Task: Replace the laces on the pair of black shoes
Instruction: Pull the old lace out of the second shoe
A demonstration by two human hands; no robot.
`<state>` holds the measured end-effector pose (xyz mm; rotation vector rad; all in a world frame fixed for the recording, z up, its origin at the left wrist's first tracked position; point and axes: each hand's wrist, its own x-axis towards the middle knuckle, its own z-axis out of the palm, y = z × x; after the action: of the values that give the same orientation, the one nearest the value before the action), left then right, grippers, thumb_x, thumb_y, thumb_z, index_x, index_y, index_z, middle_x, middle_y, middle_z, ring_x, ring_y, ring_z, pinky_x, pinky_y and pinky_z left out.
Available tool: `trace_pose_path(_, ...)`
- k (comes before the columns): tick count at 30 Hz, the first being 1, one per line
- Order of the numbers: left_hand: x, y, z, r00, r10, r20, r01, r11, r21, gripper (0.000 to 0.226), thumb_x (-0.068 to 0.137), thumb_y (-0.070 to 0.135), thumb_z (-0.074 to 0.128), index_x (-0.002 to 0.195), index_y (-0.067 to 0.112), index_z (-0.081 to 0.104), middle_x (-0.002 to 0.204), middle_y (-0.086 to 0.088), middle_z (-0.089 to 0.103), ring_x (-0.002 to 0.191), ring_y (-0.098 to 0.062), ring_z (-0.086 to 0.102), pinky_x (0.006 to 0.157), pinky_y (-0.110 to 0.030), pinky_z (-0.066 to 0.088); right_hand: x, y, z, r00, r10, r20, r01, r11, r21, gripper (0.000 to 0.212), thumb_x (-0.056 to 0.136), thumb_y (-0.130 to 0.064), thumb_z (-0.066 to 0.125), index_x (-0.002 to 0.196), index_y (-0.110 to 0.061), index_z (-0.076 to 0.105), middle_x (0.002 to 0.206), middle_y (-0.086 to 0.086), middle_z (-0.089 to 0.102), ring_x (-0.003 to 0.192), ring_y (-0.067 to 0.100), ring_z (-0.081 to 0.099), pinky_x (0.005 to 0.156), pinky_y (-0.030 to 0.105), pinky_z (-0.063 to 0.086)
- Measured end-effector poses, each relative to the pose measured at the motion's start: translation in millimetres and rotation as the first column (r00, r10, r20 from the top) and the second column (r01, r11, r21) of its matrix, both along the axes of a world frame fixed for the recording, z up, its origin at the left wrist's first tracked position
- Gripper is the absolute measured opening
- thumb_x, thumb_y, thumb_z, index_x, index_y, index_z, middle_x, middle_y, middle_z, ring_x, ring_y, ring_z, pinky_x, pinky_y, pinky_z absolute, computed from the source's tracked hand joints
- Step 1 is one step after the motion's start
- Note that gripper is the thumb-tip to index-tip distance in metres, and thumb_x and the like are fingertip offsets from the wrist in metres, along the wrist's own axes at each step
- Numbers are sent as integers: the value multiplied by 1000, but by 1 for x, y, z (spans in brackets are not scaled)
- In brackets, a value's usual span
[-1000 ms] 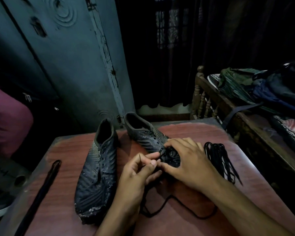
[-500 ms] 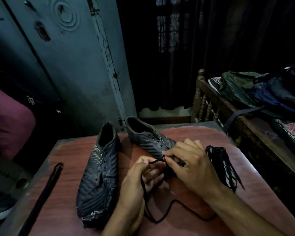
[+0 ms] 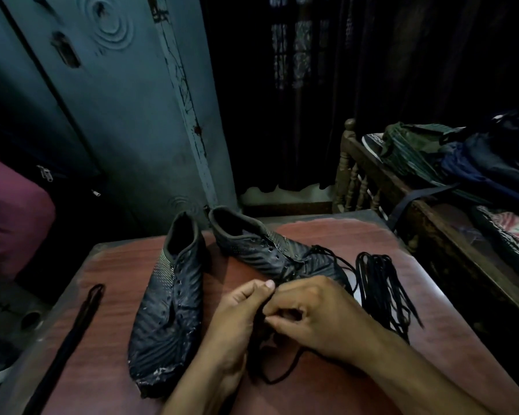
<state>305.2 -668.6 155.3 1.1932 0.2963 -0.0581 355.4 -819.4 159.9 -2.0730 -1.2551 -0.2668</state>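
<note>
Both the left hand [image 3: 237, 319] and right hand [image 3: 315, 319] pinch the thin black lace [image 3: 285, 373] trailing from the right-side black textured shoe [image 3: 282, 259]; judged step: working it through the lower eyelets, next needing a steady pull.

Bedroom: bed [image 3: 381, 175], curtain [image 3: 372, 85]

Two black high-top shoes lie on the desk, openings away from the viewer. The left shoe [image 3: 168, 298], bare of lace with empty eyelets and a scuffed, whitish toe, lies just left of the grip. The right shoe [image 3: 270, 253] lies angled just beyond the grip, its toe hidden behind the hands. A thin black lace [image 3: 321, 254] is threaded through its lower eyelets only; it runs down into the grip, and a slack loop trails on the desk below. A bundle of black laces [image 3: 381, 292] lies right of the grip
</note>
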Motion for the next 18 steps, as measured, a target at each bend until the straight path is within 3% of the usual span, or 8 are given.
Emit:
trace_pose_path(2,0,0,0,1000,-12,3,12,1000,8,20,85,27,69,83,9,61,79,-18,56,64,-19,53,55,-27,45,2,-3,5,992,19,-124,-14,999,43,7,84,-21,77,90,-21,79,77,-17,68,70,-7,60,67,7,41)
trace_pose_path(4,0,-1,0,1000,-11,2,10,1000,19,13,85,21,68,76,14,62,77,-13,61,65,-16,59,63,-28,53,3,-7,10,970,-24,-241,59,988,140,4,83,-21,77,87,-21,79,74,-20,68,69,-2,65,65,10,44)
trace_pose_path(7,-4,-2,5,1000,-6,17,5,1000,19,39,96,4,54,64,19,68,81,-9,70,82,-19,73,90,-39,57,5,-8,12,900,-126,-417,241,941,237,10,85,-26,67,80,-23,74,71,-11,71,66,10,69,63,32,55)
trace_pose_path(9,-6,-2,7,999,-20,38,20,1000,12,40,98,0,47,69,14,70,86,-12,71,94,-25,75,94,-41,55,8,-6,8,850,-240,-468,355,919,172,16,86,-31,65,73,-24,70,67,-7,70,64,14,68,66,43,56)
trace_pose_path(11,-11,-2,7,995,-76,61,76,997,15,22,95,2,50,77,4,62,86,-15,68,93,-25,74,85,-36,57,10,-3,4,823,-363,-437,423,905,47,29,89,-40,65,66,-22,66,62,-6,68,61,12,65,67,42,54)
trace_pose_path(14,-15,1,9,974,-207,94,204,978,42,14,71,18,66,65,8,60,71,-3,63,65,-11,60,57,-20,45,10,0,4,802,-455,-386,482,876,-29,47,92,-50,63,60,-16,61,58,-2,65,55,12,59,61,38,50)
trace_pose_path(18,-14,5,10,953,-284,110,272,956,110,18,71,16,61,53,11,58,82,-3,65,63,-4,54,54,-14,40,9,1,7,782,-494,-380,501,861,-89,41,87,-45,72,58,-18,64,53,-5,63,52,9,57,51,26,42)
